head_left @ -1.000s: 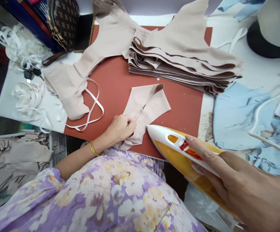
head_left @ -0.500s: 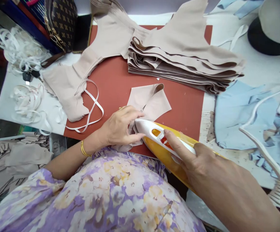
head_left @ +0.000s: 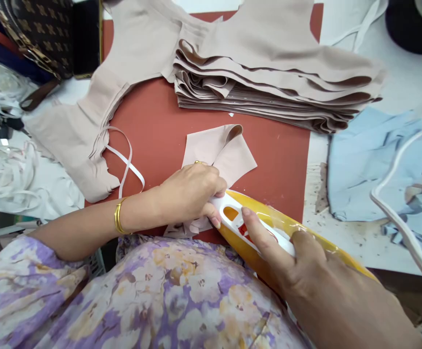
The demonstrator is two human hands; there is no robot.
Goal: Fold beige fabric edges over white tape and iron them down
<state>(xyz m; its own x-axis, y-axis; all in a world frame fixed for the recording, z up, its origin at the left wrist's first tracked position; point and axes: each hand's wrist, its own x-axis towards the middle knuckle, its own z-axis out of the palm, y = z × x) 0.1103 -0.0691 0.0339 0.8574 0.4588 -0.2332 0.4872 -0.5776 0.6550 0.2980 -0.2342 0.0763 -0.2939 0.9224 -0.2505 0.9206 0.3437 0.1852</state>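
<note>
The left hand point(head_left: 191, 191) lies palm-down, fingers curled and pressing, forearm reaching in from the left. The right hand point(head_left: 305, 264) is clenched in a grip (index finger stretched forward), wrist low at right.

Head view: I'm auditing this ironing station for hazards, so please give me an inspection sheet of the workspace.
Surface: rust-red ironing pad on a white table.
Job's things: small beige fabric piece; yellow and white iron.
Clutter: stack of beige cut fabric, pale blue fabric, loose white elastic tape.
Grippers: left hand presses the small beige fabric piece beside the iron's tip; right hand grips the iron.
Cables: white cord across the blue fabric.
Surroundings: brown patterned bag.
</note>
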